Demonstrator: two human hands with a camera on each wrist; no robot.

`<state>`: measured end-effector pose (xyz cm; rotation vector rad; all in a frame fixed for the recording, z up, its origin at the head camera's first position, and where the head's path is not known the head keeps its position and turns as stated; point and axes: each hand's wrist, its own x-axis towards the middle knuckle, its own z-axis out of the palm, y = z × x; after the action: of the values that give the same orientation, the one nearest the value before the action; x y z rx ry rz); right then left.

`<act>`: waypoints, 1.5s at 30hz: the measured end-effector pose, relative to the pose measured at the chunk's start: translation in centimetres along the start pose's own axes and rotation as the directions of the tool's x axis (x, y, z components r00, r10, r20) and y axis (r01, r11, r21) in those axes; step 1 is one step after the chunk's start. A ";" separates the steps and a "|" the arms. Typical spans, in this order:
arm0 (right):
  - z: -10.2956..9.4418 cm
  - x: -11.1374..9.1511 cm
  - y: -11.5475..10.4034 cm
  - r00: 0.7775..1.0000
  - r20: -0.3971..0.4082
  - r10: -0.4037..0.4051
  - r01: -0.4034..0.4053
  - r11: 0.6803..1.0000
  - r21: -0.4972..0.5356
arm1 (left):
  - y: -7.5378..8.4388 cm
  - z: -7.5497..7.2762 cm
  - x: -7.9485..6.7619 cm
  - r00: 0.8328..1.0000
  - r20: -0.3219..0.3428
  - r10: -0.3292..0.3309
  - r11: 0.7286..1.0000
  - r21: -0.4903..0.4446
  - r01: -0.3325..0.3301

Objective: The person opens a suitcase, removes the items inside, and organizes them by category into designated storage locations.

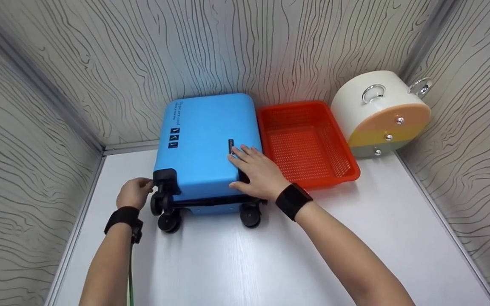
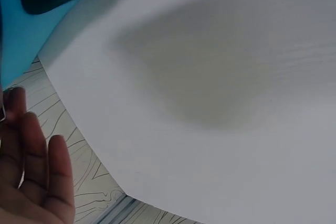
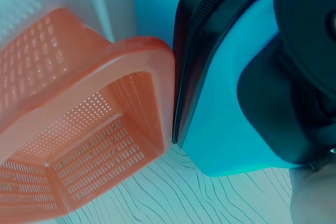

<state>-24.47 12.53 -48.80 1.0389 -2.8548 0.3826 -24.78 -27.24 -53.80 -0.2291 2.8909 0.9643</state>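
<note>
Head view showed the right hand (image 1: 257,172) lying flat, grip wide, on the blue suitcase (image 1: 204,140); the left hand (image 1: 133,193) curled at its wheel corner (image 1: 165,180), holding nothing.

blue suitcase (image 1: 204,140), small dark print and symbols, unreadable

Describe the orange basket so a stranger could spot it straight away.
On the white table, along the back wall, three things stand in a row. The basket is the middle one, between the blue suitcase under the right hand and the round white case. It alone is orange, open-topped and full of small holes.
</note>
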 end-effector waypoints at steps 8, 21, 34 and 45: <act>0.2 0.0 -0.2 1.000 -0.003 0.008 -0.008 0.996 0.092 | 1.5 -1.8 -1.0 1.000 -0.011 0.026 0.993 -0.111 -0.027; 0.6 -1.6 1.2 0.976 -0.118 0.183 -0.054 0.729 0.683 | 13.4 2.0 -7.8 0.788 -0.036 0.615 0.735 0.388 -0.556; 2.2 -4.0 1.9 0.887 0.043 0.461 -0.207 0.312 0.927 | 12.9 9.0 -6.9 0.749 -0.091 0.657 0.610 0.649 -0.455; 4.0 -4.3 0.2 0.830 0.118 0.545 -0.277 0.219 0.936 | 12.2 9.4 -6.6 0.716 -0.108 0.689 0.588 0.661 -0.467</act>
<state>-21.26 14.35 -53.38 0.0700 -2.4365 2.2375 -20.03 -11.21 -53.28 0.7466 3.4920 -0.0641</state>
